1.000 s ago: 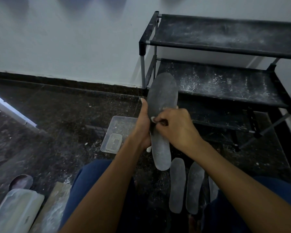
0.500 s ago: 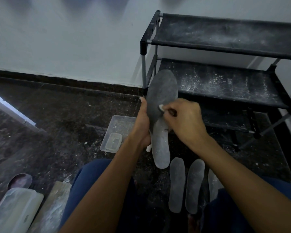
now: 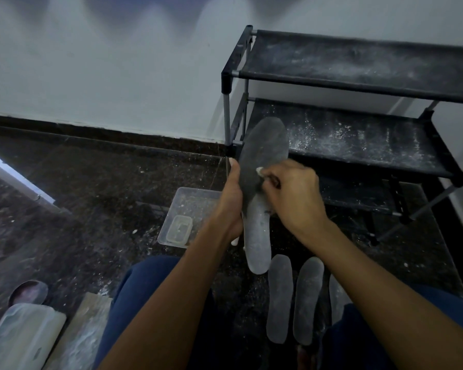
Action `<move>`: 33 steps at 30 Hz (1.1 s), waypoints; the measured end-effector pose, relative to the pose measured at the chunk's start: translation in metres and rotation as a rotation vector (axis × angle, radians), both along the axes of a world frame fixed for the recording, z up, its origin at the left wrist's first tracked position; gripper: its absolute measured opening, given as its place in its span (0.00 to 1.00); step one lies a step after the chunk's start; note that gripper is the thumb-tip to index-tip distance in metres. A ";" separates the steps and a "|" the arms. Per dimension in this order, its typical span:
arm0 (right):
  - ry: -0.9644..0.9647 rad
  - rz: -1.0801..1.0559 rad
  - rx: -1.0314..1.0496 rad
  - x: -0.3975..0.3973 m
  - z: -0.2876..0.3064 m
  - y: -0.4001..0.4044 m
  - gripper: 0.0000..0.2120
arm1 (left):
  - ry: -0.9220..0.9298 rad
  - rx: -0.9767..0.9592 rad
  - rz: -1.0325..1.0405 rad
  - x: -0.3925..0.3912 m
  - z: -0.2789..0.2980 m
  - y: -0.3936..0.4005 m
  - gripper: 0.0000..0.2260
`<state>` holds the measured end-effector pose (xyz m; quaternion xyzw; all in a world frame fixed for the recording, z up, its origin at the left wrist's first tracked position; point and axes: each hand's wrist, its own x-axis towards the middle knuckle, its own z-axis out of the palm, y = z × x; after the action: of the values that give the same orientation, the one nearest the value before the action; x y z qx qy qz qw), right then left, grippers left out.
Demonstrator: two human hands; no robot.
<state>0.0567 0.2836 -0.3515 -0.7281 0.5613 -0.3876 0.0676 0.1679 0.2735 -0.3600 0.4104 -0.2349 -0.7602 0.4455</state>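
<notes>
Left hand (image 3: 231,206) clamps insole (image 3: 262,145). Right hand (image 3: 294,198), pinching white bit (image 3: 259,170) (probably chalk), has slid toward 12 o'clock. Heel half whitened, toe left.

Insole (image 3: 265,145) upright in the grip of the left hand (image 3: 230,201), right hand (image 3: 294,198) curled against its face.

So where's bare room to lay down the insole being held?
The held insole should fit on bare floor left of the clear tub, up to the skirting. The rack has two top shelves carrying only powder. Crowded: between the knees, where three insoles lie side by side, and lower left, with lid and board.
</notes>
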 end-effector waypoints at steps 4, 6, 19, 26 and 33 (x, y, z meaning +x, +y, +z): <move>-0.022 0.117 0.068 0.004 -0.002 0.005 0.06 | 0.009 0.013 0.024 0.001 0.000 -0.001 0.30; -0.035 0.027 0.014 -0.004 0.003 -0.002 0.05 | 0.029 0.019 0.018 -0.001 0.001 -0.001 0.30; 0.006 -0.054 -0.009 -0.011 0.005 0.000 0.05 | 0.071 0.055 0.039 0.000 0.003 -0.004 0.30; 0.112 0.003 0.043 -0.006 0.000 0.005 0.04 | 0.099 -0.004 -0.075 0.005 0.002 -0.002 0.25; 0.059 -0.011 0.073 0.001 0.000 0.008 0.05 | 0.024 0.025 -0.116 0.005 0.001 -0.002 0.32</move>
<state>0.0573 0.2917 -0.3514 -0.7331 0.5808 -0.3457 0.0751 0.1731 0.2712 -0.3590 0.3925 -0.2434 -0.7925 0.3982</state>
